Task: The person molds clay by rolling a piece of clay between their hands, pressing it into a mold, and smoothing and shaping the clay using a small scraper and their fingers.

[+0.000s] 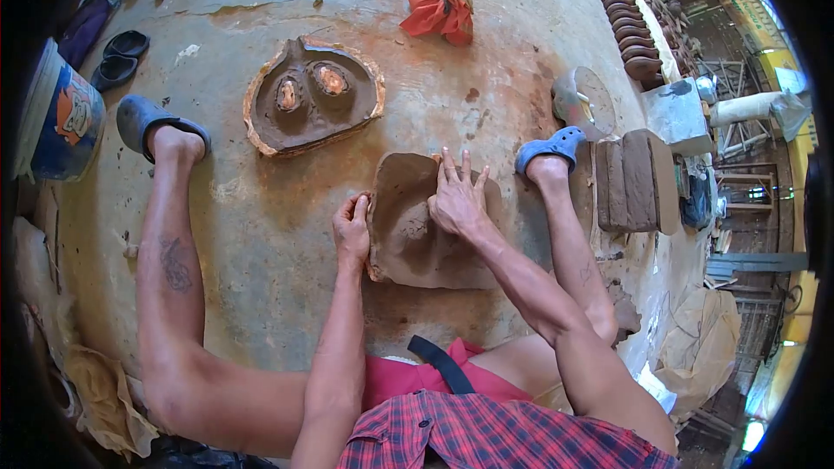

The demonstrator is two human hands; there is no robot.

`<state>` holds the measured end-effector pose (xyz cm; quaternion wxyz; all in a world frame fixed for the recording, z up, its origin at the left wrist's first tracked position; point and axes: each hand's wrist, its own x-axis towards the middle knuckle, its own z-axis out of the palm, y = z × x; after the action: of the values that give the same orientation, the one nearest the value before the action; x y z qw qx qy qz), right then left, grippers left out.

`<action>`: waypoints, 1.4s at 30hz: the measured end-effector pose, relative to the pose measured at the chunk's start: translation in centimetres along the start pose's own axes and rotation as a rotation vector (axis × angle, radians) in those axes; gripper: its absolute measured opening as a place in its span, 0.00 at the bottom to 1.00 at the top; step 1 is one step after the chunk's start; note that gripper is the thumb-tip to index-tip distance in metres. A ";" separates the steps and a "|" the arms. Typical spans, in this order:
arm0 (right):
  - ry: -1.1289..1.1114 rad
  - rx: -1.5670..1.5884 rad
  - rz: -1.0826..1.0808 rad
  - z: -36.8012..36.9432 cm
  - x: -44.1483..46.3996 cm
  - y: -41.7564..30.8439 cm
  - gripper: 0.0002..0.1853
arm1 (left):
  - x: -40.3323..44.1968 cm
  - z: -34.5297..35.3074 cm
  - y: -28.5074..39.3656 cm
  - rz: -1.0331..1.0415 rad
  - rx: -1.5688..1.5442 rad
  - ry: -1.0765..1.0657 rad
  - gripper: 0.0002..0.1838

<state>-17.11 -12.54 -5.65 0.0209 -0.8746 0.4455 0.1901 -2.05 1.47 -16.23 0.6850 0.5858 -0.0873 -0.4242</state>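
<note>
A sheet of wet grey-brown clay (408, 230) lies in front of me on the floor, sunk into a hollow in its middle. A bit of orange mould edge shows at its lower left corner and top. My left hand (352, 230) is closed on the left edge, thumb and fingers pinching it. Over the right part of the clay, my right hand (459, 201) lies with its fingers stretched and spread, touching the surface. Beyond stands an orange-rimmed mould (252, 126) lined with dark clay, with two orange raised parts inside.
A red cloth bundle (439, 13) lies farther off. Stacked clay blocks (627, 182) and a round basin (586, 100) stand at right. A blue bucket (69, 117) and dark slippers (120, 59) are at left. My feet in blue clogs flank the work.
</note>
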 end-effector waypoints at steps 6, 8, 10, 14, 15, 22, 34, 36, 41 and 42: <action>-0.044 -0.001 -0.024 -1.7 -0.4 0.6 0.46 | 0.0 0.1 0.7 0.042 0.018 -0.023 0.12; -0.037 -0.037 -0.006 -1.3 -0.9 0.8 0.46 | -0.2 -0.3 0.4 0.046 0.099 -0.032 0.13; -0.017 -0.014 -0.013 -0.8 -0.4 0.6 0.46 | -1.3 -0.5 0.8 0.014 0.082 -0.031 0.13; -0.066 0.098 0.026 -4.2 1.1 3.7 0.45 | 0.1 -0.1 -0.2 0.046 0.030 -0.020 0.13; -0.048 0.156 0.075 -3.9 1.3 4.2 0.45 | -0.2 0.0 0.5 0.042 0.068 -0.012 0.13; -0.105 -0.054 -0.012 -1.5 0.5 0.8 0.43 | -0.3 -0.1 0.3 0.028 0.066 -0.010 0.13; -0.054 0.202 -0.041 -5.4 2.3 5.5 0.36 | 0.2 0.1 0.0 -0.005 -0.090 -0.026 0.16; 0.128 0.383 -0.052 -2.4 1.7 5.4 0.45 | 0.2 -0.2 -0.6 -0.003 -0.092 -0.024 0.16; 0.073 0.274 0.146 -2.4 0.5 2.2 0.72 | -0.8 -0.3 2.1 0.084 0.144 -0.125 0.18; 0.042 0.259 0.168 -2.5 0.4 1.7 0.72 | -1.4 0.2 3.1 0.069 0.193 -0.120 0.20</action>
<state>-17.48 -14.35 -3.27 0.1082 -0.8280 0.5383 0.1137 -1.56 2.18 -12.98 0.6333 0.6192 -0.1884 -0.4244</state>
